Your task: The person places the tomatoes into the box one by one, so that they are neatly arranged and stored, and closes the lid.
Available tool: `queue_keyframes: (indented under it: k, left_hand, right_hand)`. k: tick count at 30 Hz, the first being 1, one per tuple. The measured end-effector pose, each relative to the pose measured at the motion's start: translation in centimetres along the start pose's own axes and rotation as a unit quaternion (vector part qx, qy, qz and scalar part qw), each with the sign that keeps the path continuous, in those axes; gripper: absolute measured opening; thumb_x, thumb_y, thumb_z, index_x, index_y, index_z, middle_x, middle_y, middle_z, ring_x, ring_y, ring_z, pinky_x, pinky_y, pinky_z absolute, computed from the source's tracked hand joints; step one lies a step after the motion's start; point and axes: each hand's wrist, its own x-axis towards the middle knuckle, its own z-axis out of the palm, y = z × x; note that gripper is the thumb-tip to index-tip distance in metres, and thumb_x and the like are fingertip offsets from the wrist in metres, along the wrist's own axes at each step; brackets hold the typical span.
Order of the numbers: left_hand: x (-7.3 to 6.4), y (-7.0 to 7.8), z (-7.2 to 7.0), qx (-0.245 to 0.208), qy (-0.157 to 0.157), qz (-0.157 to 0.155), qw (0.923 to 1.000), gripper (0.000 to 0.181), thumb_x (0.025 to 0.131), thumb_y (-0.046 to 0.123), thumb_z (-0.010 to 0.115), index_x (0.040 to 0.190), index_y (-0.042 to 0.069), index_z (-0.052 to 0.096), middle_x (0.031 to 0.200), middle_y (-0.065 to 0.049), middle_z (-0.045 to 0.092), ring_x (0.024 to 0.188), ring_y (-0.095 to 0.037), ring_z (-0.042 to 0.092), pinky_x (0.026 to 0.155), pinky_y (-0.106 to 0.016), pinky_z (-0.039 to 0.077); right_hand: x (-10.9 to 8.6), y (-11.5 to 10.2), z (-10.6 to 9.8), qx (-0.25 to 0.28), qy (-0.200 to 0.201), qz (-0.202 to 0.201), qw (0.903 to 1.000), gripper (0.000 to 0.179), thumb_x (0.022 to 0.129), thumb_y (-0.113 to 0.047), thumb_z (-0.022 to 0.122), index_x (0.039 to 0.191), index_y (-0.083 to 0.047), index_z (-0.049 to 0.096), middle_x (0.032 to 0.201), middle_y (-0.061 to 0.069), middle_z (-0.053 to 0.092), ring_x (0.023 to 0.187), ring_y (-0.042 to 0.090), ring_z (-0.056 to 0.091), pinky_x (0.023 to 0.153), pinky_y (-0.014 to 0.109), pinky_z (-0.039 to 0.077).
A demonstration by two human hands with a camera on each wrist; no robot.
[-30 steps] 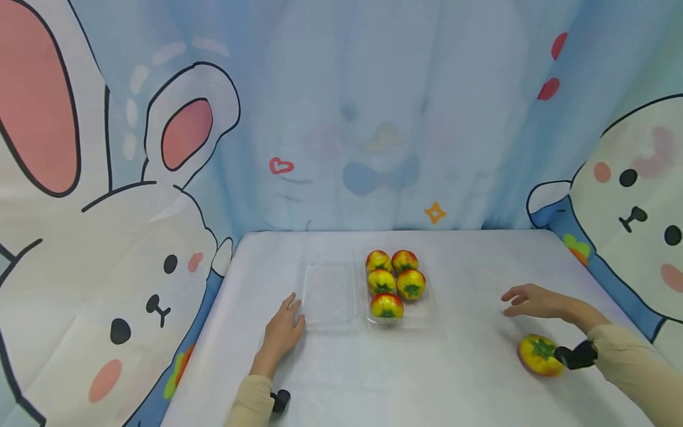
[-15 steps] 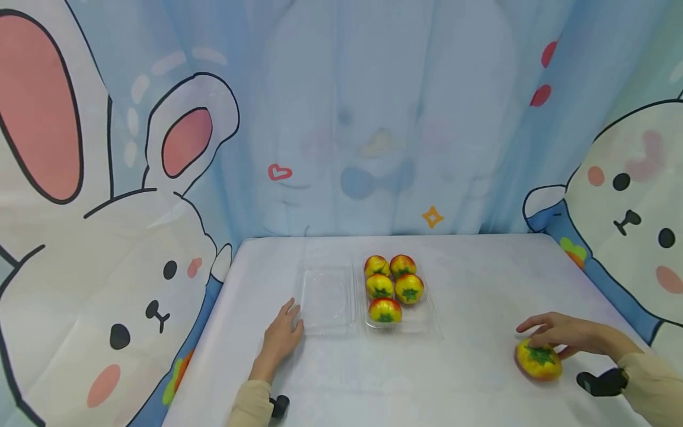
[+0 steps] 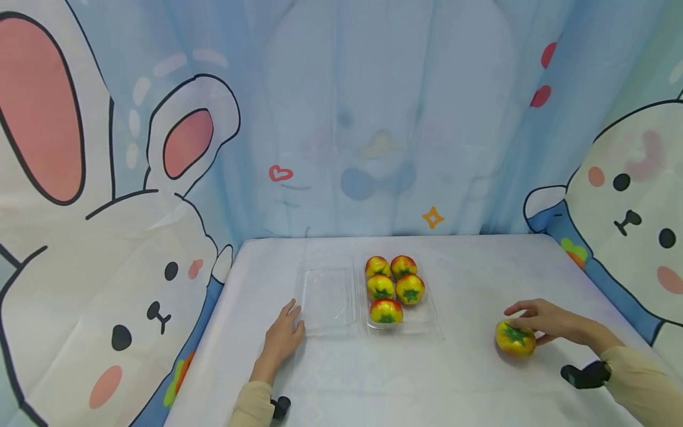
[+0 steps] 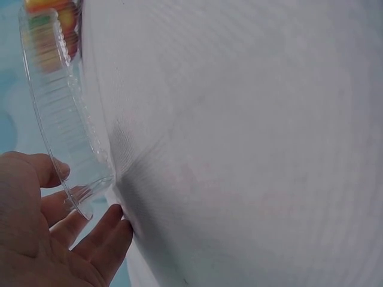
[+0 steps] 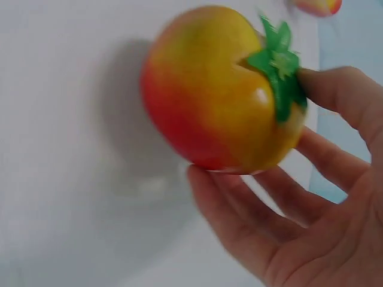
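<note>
My right hand [image 3: 557, 320] grips a yellow-and-red persimmon [image 3: 513, 341] with a green leafy top, at the right of the table. In the right wrist view the thumb lies by the leaves of the persimmon [image 5: 209, 89] and the fingers are under its other side; a shadow falls beside it. At the left, my left hand [image 3: 284, 335] rests at the near left edge of the clear plastic lid [image 3: 328, 299]. Its fingers [image 4: 108, 233] are loosely extended around the lid's corner. Several similar persimmons [image 3: 410, 289] sit in the clear box [image 3: 413, 317] joined to that lid.
A white cloth covers the table [image 3: 405, 379]. Behind it hangs a blue curtain [image 3: 373, 118] with cartoon prints, and printed fabric stands on both sides. The box's near right corner holds no fruit.
My right hand has come down onto the single persimmon, taken hold of it and moved it left and slightly away from me. My left hand has stayed at the lid.
</note>
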Motion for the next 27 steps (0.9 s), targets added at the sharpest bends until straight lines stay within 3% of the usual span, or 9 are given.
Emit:
queue_keyframes:
  k: [7,12,16,20,27]
  left_hand:
    - [-0.2,0.3,-0.2,0.003,0.001,-0.001,1.0,0.04,0.093,0.011,0.056,0.129,-0.007,0.059,0.146,-0.02,0.046,0.124,-0.042,0.053,0.091,-0.056,0.051]
    - [-0.2,0.3,-0.2,0.001,0.004,0.0,1.0,0.04,0.094,0.012,0.056,0.129,-0.007,0.059,0.146,-0.02,0.046,0.124,-0.042,0.054,0.091,-0.056,0.051]
    - [-0.2,0.2,-0.1,-0.001,0.007,0.001,1.0,0.04,0.094,0.012,0.055,0.129,-0.007,0.059,0.146,-0.02,0.046,0.124,-0.042,0.053,0.092,-0.056,0.051]
    - [-0.1,0.2,0.0,-0.002,0.004,0.001,1.0,0.041,0.094,0.012,0.055,0.13,-0.006,0.059,0.147,-0.02,0.046,0.126,-0.041,0.052,0.094,-0.056,0.05]
    - [-0.1,0.2,-0.1,0.001,0.004,0.002,1.0,0.04,0.094,0.012,0.056,0.129,-0.006,0.059,0.146,-0.02,0.046,0.124,-0.042,0.053,0.093,-0.056,0.05]
  right_hand:
    - [2.0,-4.9,2.1,-0.006,0.062,-0.079,0.9949,0.051,0.096,-0.03,0.063,0.129,0.008,0.054,0.122,0.026,0.058,0.101,0.029,0.06,0.077,0.044,0.06]
    - [3.9,-8.7,3.9,0.006,0.109,-0.126,0.9861,0.052,0.096,-0.032,0.064,0.13,0.006,0.055,0.125,0.029,0.055,0.103,0.033,0.061,0.076,0.04,0.06]
    - [5.4,-11.1,5.8,0.015,0.123,-0.17,0.9776,0.047,0.096,-0.027,0.065,0.128,0.006,0.058,0.122,0.027,0.058,0.099,0.032,0.064,0.074,0.038,0.061]
    - [6.5,-12.3,7.7,-0.02,0.132,-0.217,0.9669,0.04,0.095,-0.023,0.066,0.123,0.005,0.061,0.117,0.023,0.063,0.097,0.031,0.065,0.076,0.037,0.06]
    - [7.5,-12.6,10.0,-0.076,0.157,-0.27,0.947,0.034,0.092,-0.018,0.07,0.117,0.005,0.064,0.114,0.018,0.066,0.102,0.035,0.063,0.089,0.052,0.054]
